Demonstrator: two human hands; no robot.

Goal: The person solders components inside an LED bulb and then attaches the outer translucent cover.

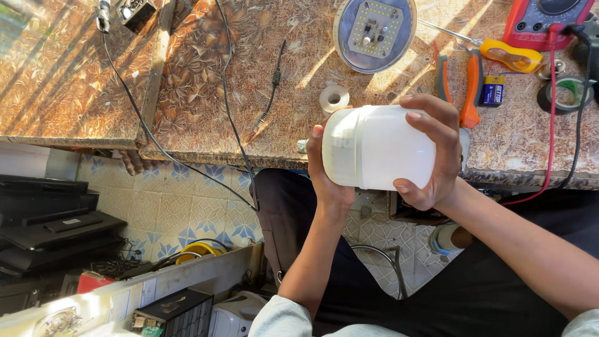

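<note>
White bulb dome [380,148] at frame centre, held clear over table [206,93] edge, long axis left-right. Left hand [327,178] cups narrow end; right hand [433,150] fingers wrapped over wide end. Both equally near, both gripping.

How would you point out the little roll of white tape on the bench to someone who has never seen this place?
Start at the brown patterned worktop and find the round disc with the LED board near its far edge. Just nearer the person, above the white plastic dome held in both hands, lies the small white tape roll. It is white and small; the other roll, a dark tape ring, sits far right.
</note>
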